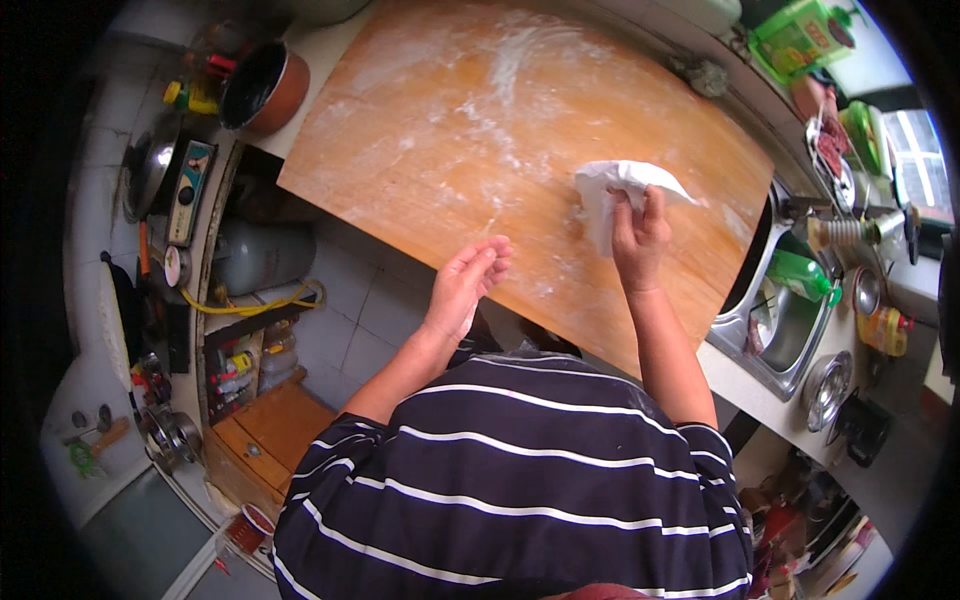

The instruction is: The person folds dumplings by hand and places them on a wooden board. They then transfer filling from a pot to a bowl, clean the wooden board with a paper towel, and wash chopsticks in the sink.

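A large wooden board (420,150) dusted with white powder lies before me. My right hand (642,229) grips a white sheet or bag (600,184), its material unclear, over the right part of the board; the palm side is hidden. Near the board's front edge, my left hand (469,281) is raised with its fingers loosely curled and apart, and nothing shows in it.
On the right, a steel sink (795,345) holds a green bottle (799,276), with a metal bowl (827,390) beside it. A brown pot (281,90) stands left of the board. Below it sits a grey gas cylinder (262,255) near a yellow hose (247,309).
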### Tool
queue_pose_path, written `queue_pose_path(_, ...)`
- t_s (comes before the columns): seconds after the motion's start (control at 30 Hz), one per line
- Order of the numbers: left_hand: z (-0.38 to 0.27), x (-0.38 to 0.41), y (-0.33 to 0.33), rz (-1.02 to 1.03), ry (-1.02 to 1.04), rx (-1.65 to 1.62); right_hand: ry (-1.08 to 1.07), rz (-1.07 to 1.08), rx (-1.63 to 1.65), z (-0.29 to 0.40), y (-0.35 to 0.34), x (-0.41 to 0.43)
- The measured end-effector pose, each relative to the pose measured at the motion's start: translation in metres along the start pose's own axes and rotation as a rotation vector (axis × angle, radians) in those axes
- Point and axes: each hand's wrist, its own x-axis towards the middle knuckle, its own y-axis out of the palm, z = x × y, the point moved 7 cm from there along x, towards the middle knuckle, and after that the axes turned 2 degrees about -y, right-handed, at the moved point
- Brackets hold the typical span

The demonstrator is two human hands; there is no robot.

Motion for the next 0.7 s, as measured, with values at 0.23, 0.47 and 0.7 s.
queue_pose_path(0.23,-0.090,-0.014,-0.072,0.079,0.233,-0.061,-0.390,0.531,-0.229,0.085,0.185,-0.067)
queue_pose_path(0.47,-0.168,-0.005,-0.153,0.182,0.541,0.539,0.033,0.828,0.022,0.108,0.283,-0.056)
queue_pose_path(0.7,-0.194,0.004,-0.172,0.443,0.384,0.650,-0.028,0.702,0.062,0.127,0.301,-0.043)
